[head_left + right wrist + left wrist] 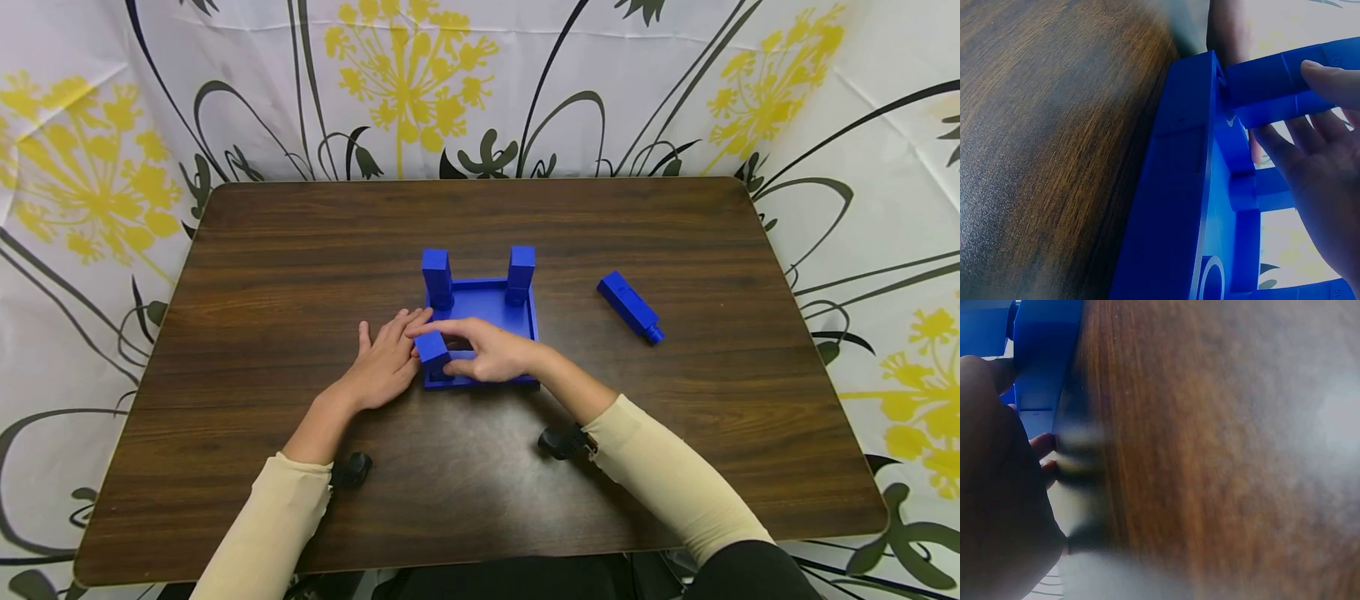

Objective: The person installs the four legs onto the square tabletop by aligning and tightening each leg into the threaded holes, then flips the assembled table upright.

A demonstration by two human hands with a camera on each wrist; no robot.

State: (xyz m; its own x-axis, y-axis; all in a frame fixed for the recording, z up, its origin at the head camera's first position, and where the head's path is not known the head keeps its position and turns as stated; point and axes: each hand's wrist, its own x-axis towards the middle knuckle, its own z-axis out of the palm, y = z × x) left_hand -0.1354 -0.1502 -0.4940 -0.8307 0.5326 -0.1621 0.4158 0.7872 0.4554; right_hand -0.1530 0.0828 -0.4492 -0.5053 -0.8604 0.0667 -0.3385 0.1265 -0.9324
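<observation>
A square blue tray-like base (487, 302) with raised walls lies on the table. My right hand (491, 350) grips a blue square leg (432, 352) between thumb and fingers at the front left corner. In the right wrist view that leg (1266, 81) meets the corner at a slight tilt; whether it is seated there I cannot tell. Fingers straight, my left hand (386, 362) rests against the base's left side. Two more blue legs, one back left (437, 279) and one back right (521, 275), stand upright. A round socket (1212, 278) shows at the front right corner.
To the right of the base a loose blue leg (628, 304) lies on its side, its round peg toward the front right. The brown wooden table (300, 250) has a flowered curtain (480, 92) behind it and at both sides.
</observation>
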